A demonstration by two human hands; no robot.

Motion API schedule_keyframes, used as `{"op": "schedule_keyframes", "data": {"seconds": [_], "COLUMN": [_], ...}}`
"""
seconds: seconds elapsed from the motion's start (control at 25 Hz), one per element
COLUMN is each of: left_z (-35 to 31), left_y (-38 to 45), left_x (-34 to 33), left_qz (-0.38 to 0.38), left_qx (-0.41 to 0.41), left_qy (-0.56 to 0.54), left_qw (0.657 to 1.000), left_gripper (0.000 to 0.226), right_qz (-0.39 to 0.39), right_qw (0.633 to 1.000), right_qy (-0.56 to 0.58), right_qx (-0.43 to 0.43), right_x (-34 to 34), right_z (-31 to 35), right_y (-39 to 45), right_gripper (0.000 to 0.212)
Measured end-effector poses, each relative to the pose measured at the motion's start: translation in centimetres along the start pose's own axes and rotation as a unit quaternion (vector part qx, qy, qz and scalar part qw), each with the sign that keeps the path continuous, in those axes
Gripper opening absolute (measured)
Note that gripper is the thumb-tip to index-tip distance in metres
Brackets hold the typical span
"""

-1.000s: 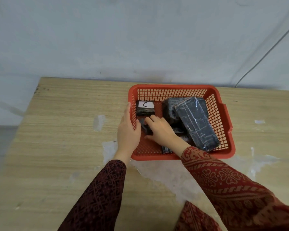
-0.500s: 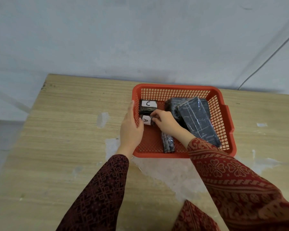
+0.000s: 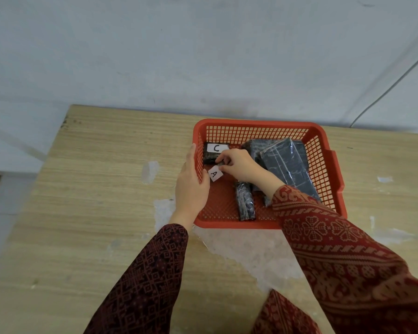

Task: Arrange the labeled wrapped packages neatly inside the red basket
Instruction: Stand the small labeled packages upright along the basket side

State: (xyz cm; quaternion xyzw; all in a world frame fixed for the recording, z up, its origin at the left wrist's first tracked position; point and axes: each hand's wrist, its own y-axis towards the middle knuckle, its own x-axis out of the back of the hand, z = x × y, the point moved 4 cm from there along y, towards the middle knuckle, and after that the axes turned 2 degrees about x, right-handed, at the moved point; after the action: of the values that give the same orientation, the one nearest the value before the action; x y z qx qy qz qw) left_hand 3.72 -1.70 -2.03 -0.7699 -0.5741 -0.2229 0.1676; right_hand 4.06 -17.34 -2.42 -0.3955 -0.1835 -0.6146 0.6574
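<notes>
Fingertips (image 3: 221, 165) of the right hand (image 3: 239, 165) pinch the small package tagged A (image 3: 215, 174), low in the basket's left half just in front of the package tagged C (image 3: 215, 151).

The grip is nearly closed on the packet's upper edge, its white paper label tilted; the left hand (image 3: 191, 186) wraps the red basket (image 3: 333, 179) at its left wall, thumb inside, steadying it. This looks like the seating step: A wants squaring against C, label up. Film-wrapped and glossy, the dark blocks are likely slippery. A slim package (image 3: 244, 202) lies near the front wall, and large slabs (image 3: 285, 165) lean, overlapped, at right on the perforated plastic floor.
</notes>
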Motion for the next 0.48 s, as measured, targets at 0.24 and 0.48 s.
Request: {"op": "schedule_keyframes", "data": {"seconds": [0.24,0.48], "left_z": [-0.1,-0.1], "left_y": [0.0,0.0], "left_x": [0.0,0.0], "left_qz": [-0.004,-0.006], "left_qx": [0.002,-0.003], "left_qy": [-0.004,-0.001], "left_qw": [1.000,1.000], "left_gripper": [0.067,0.067], "right_qz": [-0.154,-0.128], "right_qw": [0.985,0.989], "right_qy": [0.058,-0.045], "right_qx": [-0.047,-0.059], "right_x": [-0.5,-1.5], "right_z": [-0.9,-0.3], "right_y": [-0.6,-1.4], "right_gripper": [0.014,0.025]}}
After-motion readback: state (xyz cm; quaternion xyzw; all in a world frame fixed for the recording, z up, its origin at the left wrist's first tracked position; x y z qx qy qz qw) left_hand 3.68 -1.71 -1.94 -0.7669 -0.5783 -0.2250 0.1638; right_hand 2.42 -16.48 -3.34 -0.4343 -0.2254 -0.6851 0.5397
